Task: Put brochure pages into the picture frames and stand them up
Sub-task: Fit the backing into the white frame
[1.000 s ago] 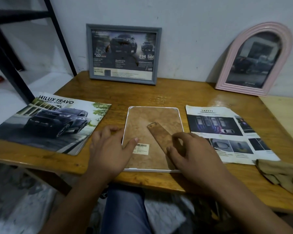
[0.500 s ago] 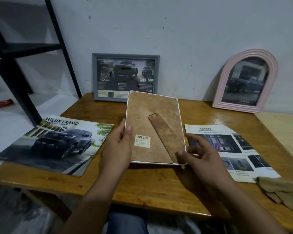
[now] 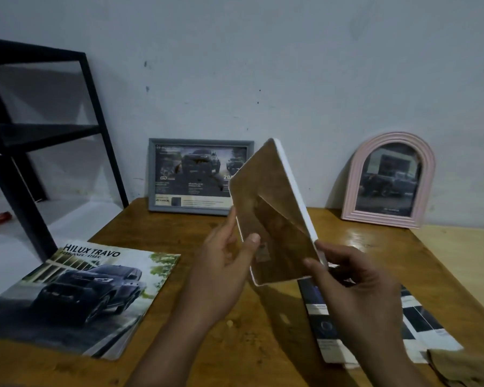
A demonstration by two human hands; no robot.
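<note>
- The left hand (image 3: 224, 263) grips the white frame (image 3: 268, 208) by its left edge, thumb pressed on the brown backing near the lower corner.
- The right hand (image 3: 358, 291) pinches the lower right corner, fingers curled under the rim; how firmly is hard to tell through the blur.
- The frame is held between both hands, clear of the table (image 3: 235, 344), back towards the person, long axis running up and tilted right, top corner farthest away.
- Its easel leg (image 3: 285, 233) runs diagonally down towards the right hand, so that hand seems better placed to swing it out.
- Beyond, the grey frame (image 3: 199, 177) and pink arched frame (image 3: 389, 180) stand at the wall.
</note>
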